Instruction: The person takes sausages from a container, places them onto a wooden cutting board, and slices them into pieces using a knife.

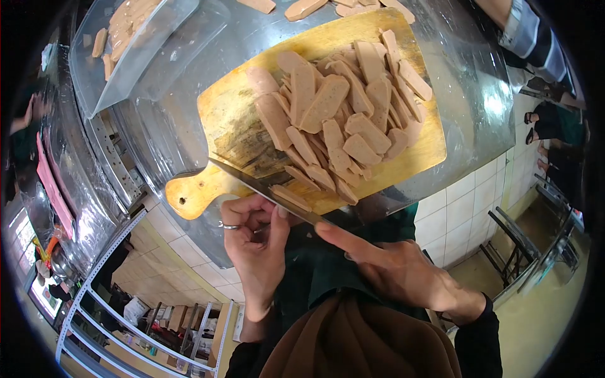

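On the left, a clear plastic tub point(123, 85) sits near the left edge of the bench point(479, 101), with pink-brown pieces point(132, 25) in it. Its walls likely keep them from sliding about. Next comes the wooden board point(220, 104). Its handle, with a small hole, sticks out at the near left corner, maybe so that the wide part is free for the food. A knife point(246, 179) slants over that corner, its tip close to where the handle starts. The left hand point(255, 242), with a ring on it, is just off the near edge of the board. Its fingers are curled in tight, with the thumb up at the blade, perhaps to keep the knife steady or wipe it. I can't tell if they pinch a little bit of food. One slice point(290, 197) lies right by the blade at the near edge. Past the far edge, loose slices point(305, 7) lie on the bench. The big heap of slices point(343, 104) covers the middle and right of the board, and they lean on each other every which way. Piled there, they seem to leave the left side with room for the blade. Farther right, the right hand point(403, 268) is closed around the knife's handle, past the near edge. Its pointing finger lies straight along the top, which probably helps it aim.
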Available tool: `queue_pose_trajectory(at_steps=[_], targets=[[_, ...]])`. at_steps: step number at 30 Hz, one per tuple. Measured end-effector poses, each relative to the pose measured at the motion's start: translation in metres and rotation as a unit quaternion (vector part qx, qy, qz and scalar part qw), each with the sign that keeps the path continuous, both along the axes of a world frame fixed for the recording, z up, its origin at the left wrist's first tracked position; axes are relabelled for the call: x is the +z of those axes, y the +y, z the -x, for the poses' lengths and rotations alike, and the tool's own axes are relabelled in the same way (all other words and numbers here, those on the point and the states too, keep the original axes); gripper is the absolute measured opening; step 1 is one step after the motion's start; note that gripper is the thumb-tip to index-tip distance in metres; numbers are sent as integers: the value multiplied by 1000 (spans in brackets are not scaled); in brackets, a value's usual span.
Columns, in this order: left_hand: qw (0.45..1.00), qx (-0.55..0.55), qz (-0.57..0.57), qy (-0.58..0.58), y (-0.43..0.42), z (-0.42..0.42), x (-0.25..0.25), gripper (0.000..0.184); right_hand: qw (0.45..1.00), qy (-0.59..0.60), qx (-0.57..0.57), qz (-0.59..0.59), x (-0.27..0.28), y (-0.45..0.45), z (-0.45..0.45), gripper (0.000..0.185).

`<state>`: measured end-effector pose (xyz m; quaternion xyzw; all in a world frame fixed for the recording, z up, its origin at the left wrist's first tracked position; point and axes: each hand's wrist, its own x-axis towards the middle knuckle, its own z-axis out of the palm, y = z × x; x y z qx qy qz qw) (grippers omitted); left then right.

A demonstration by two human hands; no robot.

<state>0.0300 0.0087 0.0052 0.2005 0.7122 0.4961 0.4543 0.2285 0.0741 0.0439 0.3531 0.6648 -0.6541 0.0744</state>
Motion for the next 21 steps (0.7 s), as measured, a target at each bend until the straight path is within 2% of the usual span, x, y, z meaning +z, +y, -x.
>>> queue_pose_trajectory(at_steps=[6, 9, 12, 17, 19, 21], targets=[[1000, -5, -16, 11, -2, 1, -3, 25, 999, -43, 31, 0, -6, 16, 22, 66], [999, -1, -29, -20, -2, 1, -4, 24, 997, 61, -32, -31, -23, 16, 21, 58], [999, -21, -44, 13, -2, 0, -3, 23, 977, 156, -77, -127, -36, 18, 10, 58], [998, -27, -64, 10, -3, 2, -5, 21, 993, 86, -72, -42, -13, 19, -4, 60], [997, -30, -77, 6, -4, 2, -8, 21, 988, 102, -63, -101, -14, 12, -5, 62], [996, -28, -90, -1, -4, 3, -10, 21, 995, 76, -39, -59, -2, 9, -6, 64]])
